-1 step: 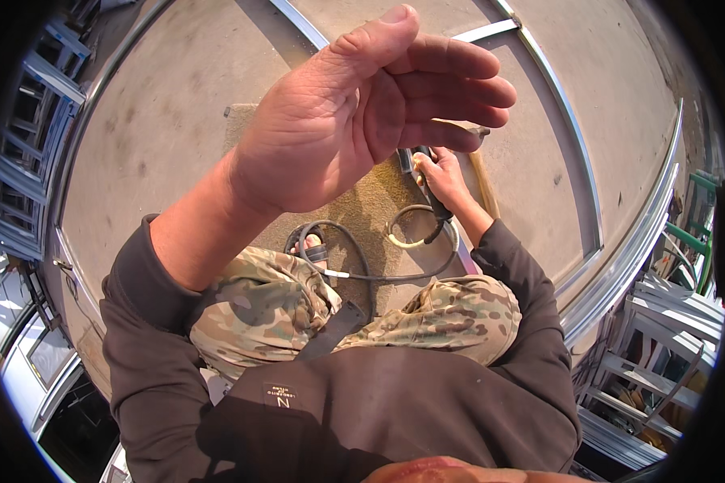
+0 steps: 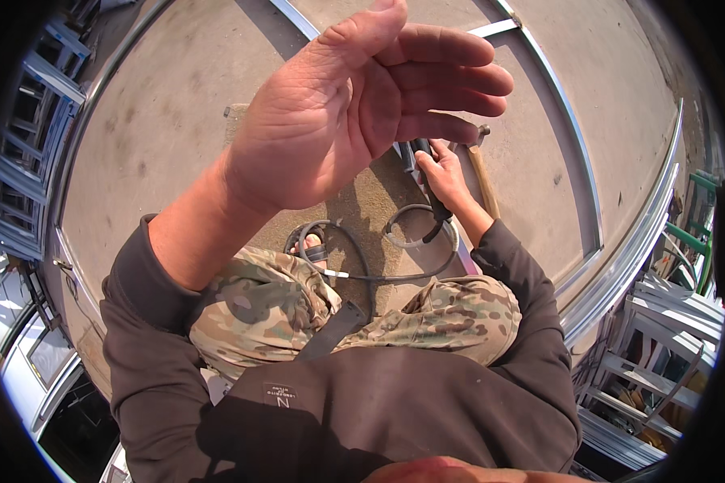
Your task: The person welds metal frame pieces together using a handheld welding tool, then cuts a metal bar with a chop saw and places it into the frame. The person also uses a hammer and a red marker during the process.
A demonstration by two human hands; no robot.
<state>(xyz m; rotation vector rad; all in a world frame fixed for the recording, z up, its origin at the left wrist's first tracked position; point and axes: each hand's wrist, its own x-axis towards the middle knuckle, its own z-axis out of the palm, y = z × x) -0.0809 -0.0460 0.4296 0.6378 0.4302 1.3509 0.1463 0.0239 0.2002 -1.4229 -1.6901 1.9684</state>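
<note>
Raised high in front of me, my left hand point(image 2: 322, 121) holds nothing. Its palm faces right, its fingers stretched out and slightly curved, the thumb up. Lower down, my right hand point(image 2: 449, 179) is wrapped round the black handle of what looks like a welding torch point(image 2: 438, 206). A grey cable point(image 2: 415, 278) runs from that handle in loops on the floor before my knees. The torch's front end is hidden behind my left hand. A metal piece point(image 2: 406, 158) shows just left of the right hand. A hammer point(image 2: 483, 177) with a wooden handle lies right of it.
A brown mat point(image 2: 379, 205) lies under the work. Long metal profiles point(image 2: 568, 121) form a frame on the concrete floor point(image 2: 177, 105). Metal frames are stacked at the left point(image 2: 36, 153); more metal profiles point(image 2: 620, 258) and a white ladder-like frame point(image 2: 648, 378) stand at the right.
My left hand has shifted slightly up and left, uncovering more of the hammer. A yellow glow on the mat, cable and right hand is gone. The right hand stays almost in place.
</note>
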